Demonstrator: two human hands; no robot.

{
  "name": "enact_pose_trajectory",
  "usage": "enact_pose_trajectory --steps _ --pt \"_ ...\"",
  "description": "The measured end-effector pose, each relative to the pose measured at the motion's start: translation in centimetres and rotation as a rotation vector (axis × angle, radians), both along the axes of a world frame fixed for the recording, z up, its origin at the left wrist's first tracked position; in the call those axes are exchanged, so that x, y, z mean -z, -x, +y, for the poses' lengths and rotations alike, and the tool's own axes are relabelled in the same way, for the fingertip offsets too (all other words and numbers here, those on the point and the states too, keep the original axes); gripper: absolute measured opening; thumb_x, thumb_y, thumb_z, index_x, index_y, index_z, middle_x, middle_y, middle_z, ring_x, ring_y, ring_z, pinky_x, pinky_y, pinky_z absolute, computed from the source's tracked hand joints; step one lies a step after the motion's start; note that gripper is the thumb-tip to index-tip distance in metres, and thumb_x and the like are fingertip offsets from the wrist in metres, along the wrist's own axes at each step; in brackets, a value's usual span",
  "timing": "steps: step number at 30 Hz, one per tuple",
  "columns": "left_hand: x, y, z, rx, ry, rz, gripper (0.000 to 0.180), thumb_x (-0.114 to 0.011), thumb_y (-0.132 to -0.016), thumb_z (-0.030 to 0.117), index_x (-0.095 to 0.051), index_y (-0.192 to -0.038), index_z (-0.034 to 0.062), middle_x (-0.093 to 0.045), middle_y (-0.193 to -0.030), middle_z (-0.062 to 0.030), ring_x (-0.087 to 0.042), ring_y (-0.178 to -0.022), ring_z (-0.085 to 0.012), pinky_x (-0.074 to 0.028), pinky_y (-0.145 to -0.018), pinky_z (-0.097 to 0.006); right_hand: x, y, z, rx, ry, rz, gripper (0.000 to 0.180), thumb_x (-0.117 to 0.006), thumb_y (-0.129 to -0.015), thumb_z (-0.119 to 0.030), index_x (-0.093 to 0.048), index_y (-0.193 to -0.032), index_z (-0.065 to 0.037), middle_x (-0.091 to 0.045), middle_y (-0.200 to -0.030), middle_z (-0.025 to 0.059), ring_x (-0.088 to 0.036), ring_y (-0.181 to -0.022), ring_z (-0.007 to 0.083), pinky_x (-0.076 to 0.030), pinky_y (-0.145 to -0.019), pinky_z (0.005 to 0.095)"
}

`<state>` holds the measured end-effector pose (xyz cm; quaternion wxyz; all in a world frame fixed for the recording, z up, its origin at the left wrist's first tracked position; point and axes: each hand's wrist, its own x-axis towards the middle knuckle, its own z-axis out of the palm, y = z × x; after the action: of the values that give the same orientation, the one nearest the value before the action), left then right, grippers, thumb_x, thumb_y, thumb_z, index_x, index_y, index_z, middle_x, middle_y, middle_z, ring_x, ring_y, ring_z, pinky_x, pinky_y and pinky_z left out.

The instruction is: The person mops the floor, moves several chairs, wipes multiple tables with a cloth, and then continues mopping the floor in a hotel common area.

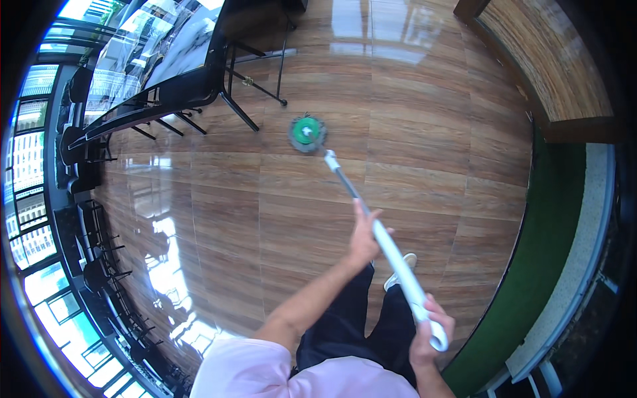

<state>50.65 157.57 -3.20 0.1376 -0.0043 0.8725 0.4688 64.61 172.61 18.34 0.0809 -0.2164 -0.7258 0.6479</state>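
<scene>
A spin mop point(391, 249) with a white and grey handle runs from near my body out to the floor ahead. Its round green head point(306, 131) with a grey fringe lies flat on the wood-look tiles. My left hand point(364, 233) is wrapped round the middle of the handle, where the white sleeve meets the grey pole. Lower down, my right hand point(431, 330) grips the white handle close to its looped end. The palms and some fingers are hidden by the handle and the hands themselves.
A black-framed table point(192, 53) with a glossy marbled top stands at the far left, its legs close to the mop head. Chairs point(99, 272) line the windows on the left. A wooden cabinet point(531, 60) and a green strip point(554, 219) edge the glossy floor point(411, 146) at right.
</scene>
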Motion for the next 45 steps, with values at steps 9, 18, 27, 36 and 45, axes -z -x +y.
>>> enact_pose_trajectory --steps 9,18,27,36,45 --pt "8.9 20.5 2.1 0.311 0.498 -0.03 0.062 -0.079 -0.077 0.031 -0.058 -0.133 0.0163 -0.023 -0.162 -0.0218 -0.031 -0.143 -0.0535 -0.034 -0.109 -0.07 13.6 17.1 5.6 0.267 0.316 0.131 0.017 -0.056 -0.098 -0.011 -0.058 -0.11 0.001 -0.068 -0.118 0.0222 -0.064 -0.117 0.0293 -0.047 -0.106 0.0432" --pt "13.6 22.5 2.6 0.493 0.439 -0.15 0.104 -0.071 -0.09 0.037 -0.001 -0.162 0.0102 0.002 -0.163 -0.0333 -0.009 -0.153 -0.0435 -0.019 -0.121 -0.06 24.7 19.9 8.6 0.289 0.578 0.068 0.024 -0.063 -0.098 -0.006 -0.059 -0.12 0.001 -0.062 -0.129 0.0208 -0.06 -0.123 0.0267 -0.05 -0.106 0.0369" --pt "9.2 9.2 5.1 0.357 0.042 -0.19 0.098 -0.068 -0.091 0.026 -0.002 -0.16 0.0029 -0.01 -0.164 -0.0305 -0.009 -0.154 -0.0428 -0.017 -0.118 -0.066 31.9 26.2 3.4 0.217 0.481 0.009 0.03 -0.072 -0.093 -0.009 -0.063 -0.12 -0.002 -0.066 -0.127 0.0136 -0.061 -0.117 0.0201 -0.05 -0.101 0.0316" --pt "-0.1 -12.4 -13.3 0.172 0.167 -0.564 0.072 -0.066 -0.094 0.021 -0.032 -0.152 -0.0047 -0.04 -0.153 -0.0284 -0.04 -0.144 -0.038 -0.035 -0.117 -0.04 24.0 16.4 19.0 0.162 0.214 0.004 0.025 -0.063 -0.096 -0.008 -0.061 -0.121 -0.004 -0.065 -0.129 0.0172 -0.061 -0.122 0.0274 -0.046 -0.109 0.0412" --pt "2.5 -1.2 0.5 0.103 0.126 -0.094 0.082 -0.074 -0.088 0.016 -0.029 -0.153 -0.0067 -0.037 -0.156 -0.0273 -0.035 -0.147 -0.035 -0.03 -0.12 -0.04 21.2 18.2 6.0 0.237 0.343 0.09 0.024 -0.076 -0.087 -0.002 -0.067 -0.11 -0.004 -0.069 -0.122 0.013 -0.065 -0.11 0.0196 -0.053 -0.094 0.031"
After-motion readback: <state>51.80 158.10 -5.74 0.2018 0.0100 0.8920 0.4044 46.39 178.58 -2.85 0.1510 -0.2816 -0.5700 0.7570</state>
